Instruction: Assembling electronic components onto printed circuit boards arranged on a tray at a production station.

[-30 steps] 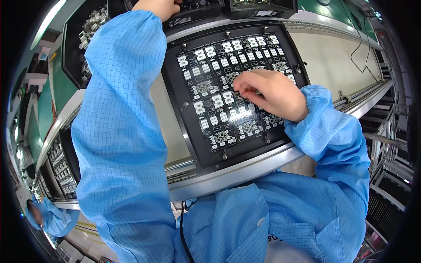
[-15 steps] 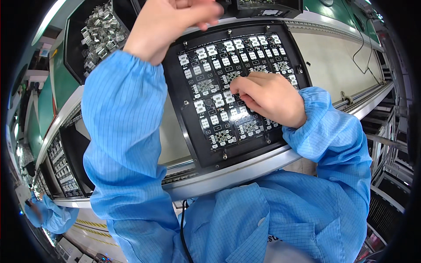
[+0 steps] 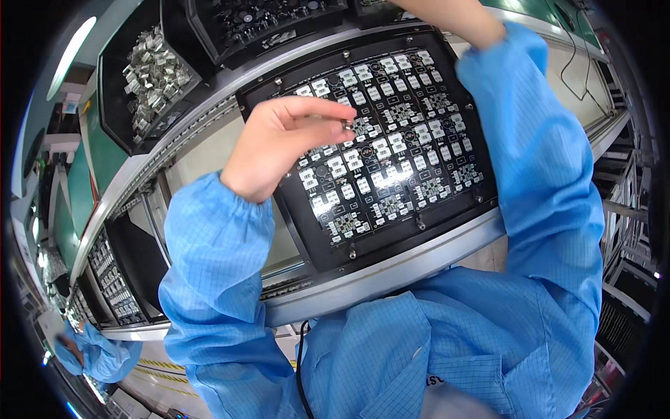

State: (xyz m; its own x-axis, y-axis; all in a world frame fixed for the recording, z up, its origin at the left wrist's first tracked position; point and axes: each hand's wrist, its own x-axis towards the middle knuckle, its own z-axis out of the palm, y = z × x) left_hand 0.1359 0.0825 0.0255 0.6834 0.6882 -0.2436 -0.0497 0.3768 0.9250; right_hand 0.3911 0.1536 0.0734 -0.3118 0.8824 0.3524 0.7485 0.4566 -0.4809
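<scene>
A panel of dark circuit boards (image 3: 408, 171) with rows of white parts lies in a black carrier frame (image 3: 296, 223) in front of me. Over its left half hovers my left hand (image 3: 279, 140), thumb and forefinger pinched together on a small dark electronic component (image 3: 347, 126). Its exact kind is too small to tell. Beyond the far side of the carrier, my right hand (image 3: 457, 17) stretches to the upper edge near the bins; its fingers are cut off there.
A black bin of silvery metal parts (image 3: 157, 77) stands at the far left. Next to it is a bin of small dark round parts (image 3: 262, 21). Metal rails (image 3: 391, 269) run along the carrier's near side. More loaded carriers (image 3: 115, 276) and a person in blue (image 3: 105, 349) are at left.
My left hand has come back from the bins to above the boards, now with a small component. My right hand has left the panel and reached toward the far bins.
</scene>
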